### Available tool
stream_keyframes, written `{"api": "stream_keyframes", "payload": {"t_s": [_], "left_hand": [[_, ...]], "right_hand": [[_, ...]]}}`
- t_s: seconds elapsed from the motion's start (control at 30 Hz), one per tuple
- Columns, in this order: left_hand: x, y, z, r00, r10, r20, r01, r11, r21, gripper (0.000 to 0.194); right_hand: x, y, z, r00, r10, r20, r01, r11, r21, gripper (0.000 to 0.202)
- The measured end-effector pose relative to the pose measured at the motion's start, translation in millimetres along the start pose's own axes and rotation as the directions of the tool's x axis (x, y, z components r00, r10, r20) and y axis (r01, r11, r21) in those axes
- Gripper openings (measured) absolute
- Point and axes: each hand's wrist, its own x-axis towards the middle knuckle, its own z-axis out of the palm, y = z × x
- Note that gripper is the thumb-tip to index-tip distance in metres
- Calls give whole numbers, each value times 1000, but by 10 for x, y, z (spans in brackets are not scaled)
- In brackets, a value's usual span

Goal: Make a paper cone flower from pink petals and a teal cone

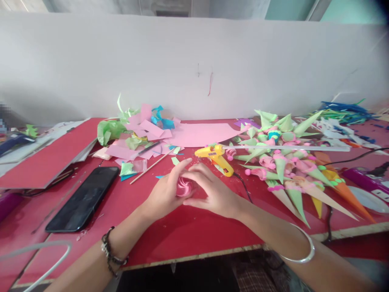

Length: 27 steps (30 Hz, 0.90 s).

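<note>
A small pink swirled piece (184,187) sits between my two hands, above the red table near its front edge. My left hand (165,192) is curled around its left side, with the thumb and fingers against it. My right hand (212,188) is bent over its right side, fingertips touching its top and lower edge. Just behind my right hand lies a yellow glue gun (215,156) with a long clear glue stick in its back. A thin wooden stick (150,167) rests behind my left hand.
Many paper cones with pink pieces (281,162) are heaped on the right. A black phone (83,198) lies left. Pink and green paper scraps (146,129) and a large pink sheet (200,135) lie at the back, before a white panel (152,61).
</note>
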Motion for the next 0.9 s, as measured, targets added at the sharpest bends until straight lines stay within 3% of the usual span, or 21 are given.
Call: {"api": "stream_keyframes", "payload": {"t_s": [0.2, 0.47, 0.6, 0.77, 0.9], "left_hand": [[-4, -14, -4, 999, 13, 41, -11, 998, -65, 76], [8, 33, -69, 970, -167, 179, 174, 984, -28, 85], [-1, 22, -68, 967, -166, 191, 173, 985, -19, 82], [5, 49, -71, 978, -101, 184, 107, 994, -24, 71], [13, 68, -66, 977, -89, 192, 95, 995, -22, 68]], "right_hand": [[-10, 12, 57, 1000, -14, -17, 13, 998, -68, 38], [-3, -35, 69, 999, -32, -19, 30, 997, -77, 26], [-8, -19, 55, 999, -29, 16, 30, 998, -50, 19], [-16, 6, 37, 988, -94, -122, 91, 995, -35, 17], [-16, -19, 34, 996, -86, -10, 86, 995, -43, 16]]}}
